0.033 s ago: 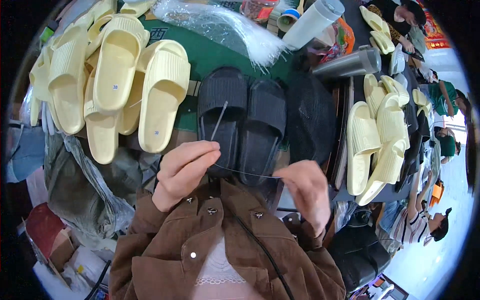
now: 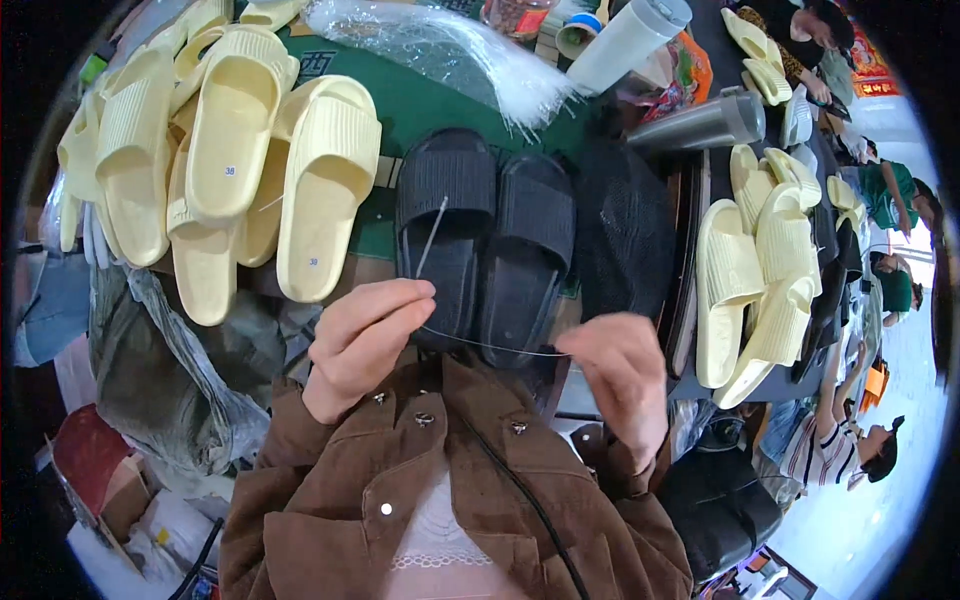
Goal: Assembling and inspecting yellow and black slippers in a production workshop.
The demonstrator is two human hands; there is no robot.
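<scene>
A thin clear plastic strand (image 2: 500,349) stretches in a shallow curve between my two hands. My left hand (image 2: 362,342) is closed, pinching its left end, and a pale, stiff tip rises above the fingertips. At the other end, my right hand (image 2: 625,375) pinches the strand, its fingers partly smeared by motion. Just beyond them lies a pair of black slippers, the left slipper (image 2: 446,180) and the right slipper (image 2: 536,210), with toes pointing away from me. The strand passes over their heels. Farther off sits a bundle of similar clear plastic strands (image 2: 455,60).
Cream slippers (image 2: 330,190) pile up at the left; more cream slippers (image 2: 728,290) lie on the right-hand table. A black mesh item (image 2: 625,230) sits beside the black pair. Behind stand a white tumbler (image 2: 628,45) and a lying steel bottle (image 2: 700,122). Other people are at the far right.
My right hand has shifted slightly right. My left hand and the pale tip have moved slightly left. The strand stays between both hands.
</scene>
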